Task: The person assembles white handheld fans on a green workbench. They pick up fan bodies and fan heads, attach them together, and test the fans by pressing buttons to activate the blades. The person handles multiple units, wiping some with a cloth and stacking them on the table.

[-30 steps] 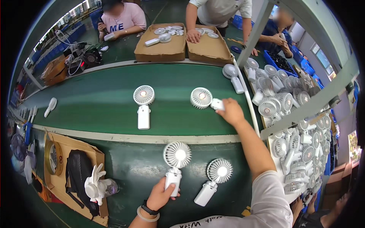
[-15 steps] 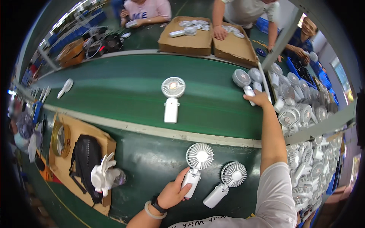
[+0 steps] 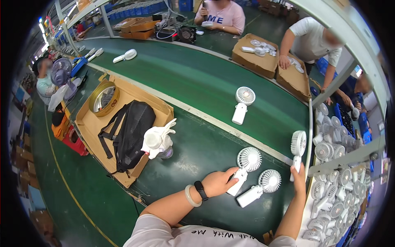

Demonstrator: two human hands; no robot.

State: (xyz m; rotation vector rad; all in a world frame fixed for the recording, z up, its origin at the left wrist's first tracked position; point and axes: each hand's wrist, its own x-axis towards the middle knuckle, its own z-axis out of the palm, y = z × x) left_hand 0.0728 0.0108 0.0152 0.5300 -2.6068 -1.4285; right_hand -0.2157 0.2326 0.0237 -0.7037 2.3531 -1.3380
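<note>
My left hand (image 3: 220, 182) is closed around the handle of a white handheld fan (image 3: 249, 159), its round grille pointing up and away from me. Beside it on the green worktable lies another white handheld fan (image 3: 270, 181), untouched. Over on the right, my right hand (image 3: 300, 178) grips a handheld fan (image 3: 298, 143) by its handle, head upward and turned nearly edge-on. Whether a second fan sits behind that one I cannot tell. A further handheld fan (image 3: 245, 96) lies face up on the green conveyor belt, beyond my hands.
White fans (image 3: 325, 151) are piled at the right, past a metal rail. A cardboard box (image 3: 166, 108) at the left holds a black bag (image 3: 133, 136) and a tape roll; a white glove-like bundle (image 3: 158, 140) is beside it. Co-workers stand across the belt, by cardboard trays (image 3: 255, 61).
My right hand has drawn back from the belt's right end with a fan; the two fans there have left that spot. The view has swung left. My left hand keeps its fan.
</note>
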